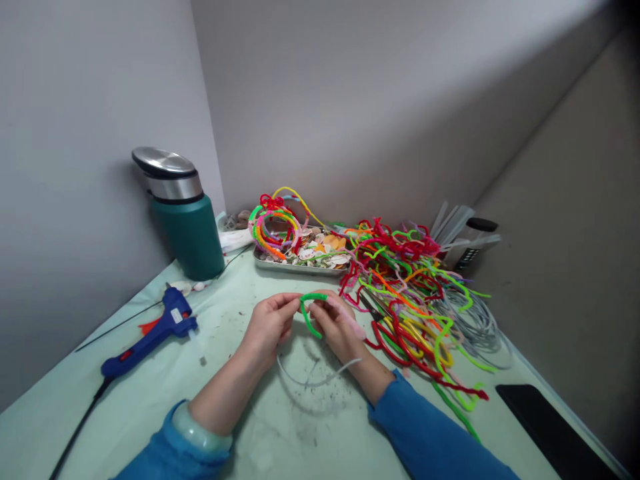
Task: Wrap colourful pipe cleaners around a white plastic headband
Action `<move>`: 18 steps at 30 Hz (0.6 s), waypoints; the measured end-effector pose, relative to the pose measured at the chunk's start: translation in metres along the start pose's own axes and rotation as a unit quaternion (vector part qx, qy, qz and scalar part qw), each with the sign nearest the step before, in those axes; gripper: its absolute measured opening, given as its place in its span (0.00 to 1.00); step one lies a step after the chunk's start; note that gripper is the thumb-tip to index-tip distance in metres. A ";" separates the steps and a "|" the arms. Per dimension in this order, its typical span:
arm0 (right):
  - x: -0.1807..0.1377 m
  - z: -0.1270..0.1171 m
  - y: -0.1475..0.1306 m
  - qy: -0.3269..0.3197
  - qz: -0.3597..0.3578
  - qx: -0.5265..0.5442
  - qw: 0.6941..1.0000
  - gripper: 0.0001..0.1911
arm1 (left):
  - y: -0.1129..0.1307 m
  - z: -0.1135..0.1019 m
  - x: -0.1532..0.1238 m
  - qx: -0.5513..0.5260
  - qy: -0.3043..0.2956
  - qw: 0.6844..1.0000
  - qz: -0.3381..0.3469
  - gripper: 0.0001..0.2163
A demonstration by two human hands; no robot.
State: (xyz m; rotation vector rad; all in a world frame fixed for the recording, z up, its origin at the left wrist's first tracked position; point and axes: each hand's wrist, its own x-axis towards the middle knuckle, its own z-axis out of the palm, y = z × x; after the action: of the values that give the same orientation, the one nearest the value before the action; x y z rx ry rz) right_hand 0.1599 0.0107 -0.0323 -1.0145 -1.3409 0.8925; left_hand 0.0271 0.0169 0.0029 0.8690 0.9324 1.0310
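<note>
The green pipe cleaner [307, 313] is between the two hands, held a little above the middle of the worktop [280, 427]. The left hand [270, 325] has its grip pinched on the upper end. The right hand [337, 328] has its grip closed on the same stem from the other side. The long axis runs left to right at the top, then bends down in an arc toward the person, so both hands are equally near. A thin white band [320, 379] curves under the hands; I cannot tell which hand holds it. The heap of coloured pipe cleaners [410, 287] lies just beside the right hand. No brand or writing can be read.
</note>
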 end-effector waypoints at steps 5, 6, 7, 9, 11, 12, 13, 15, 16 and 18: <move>-0.003 -0.002 -0.007 -0.043 0.008 0.012 0.999 0.09 | 0.001 0.000 0.000 0.005 0.007 1.000 -0.006 0.14; -0.003 -0.002 -0.008 -0.050 0.006 0.016 0.999 0.09 | 0.001 0.001 0.000 0.009 0.008 1.000 -0.006 0.14; -0.003 -0.002 -0.008 -0.056 0.003 0.021 0.998 0.09 | 0.001 0.001 -0.001 0.013 0.009 1.000 -0.007 0.13; -0.003 -0.002 -0.008 -0.060 -0.001 0.026 0.998 0.09 | 0.002 0.002 -0.002 0.016 0.007 1.000 -0.009 0.13; -0.003 -0.001 -0.007 -0.054 -0.004 0.024 0.998 0.09 | 0.002 0.003 -0.003 0.018 0.000 1.000 -0.011 0.12; -0.003 0.000 -0.006 -0.049 -0.004 0.020 0.999 0.09 | 0.002 0.003 -0.003 0.020 -0.001 1.000 -0.012 0.12; -0.003 0.000 -0.005 -0.044 -0.002 0.015 0.999 0.09 | 0.001 0.002 -0.003 0.020 -0.002 1.000 -0.014 0.11; -0.002 0.000 -0.005 -0.039 0.001 0.004 0.999 0.09 | 0.000 0.001 -0.002 0.015 -0.006 1.000 -0.018 0.10; -0.002 -0.001 -0.006 -0.039 0.000 -0.003 0.999 0.08 | 0.000 0.001 -0.001 0.011 -0.011 1.000 -0.022 0.10; -0.002 -0.002 -0.010 -0.044 -0.010 -0.024 0.999 0.07 | -0.001 -0.001 -0.001 0.001 -0.026 0.999 -0.032 0.09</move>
State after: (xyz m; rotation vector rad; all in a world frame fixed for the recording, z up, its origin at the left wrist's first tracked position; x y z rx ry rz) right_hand 0.1613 0.0051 -0.0231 -1.0071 -1.4493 0.9018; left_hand 0.0262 0.0162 0.0015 0.8577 0.9121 0.9489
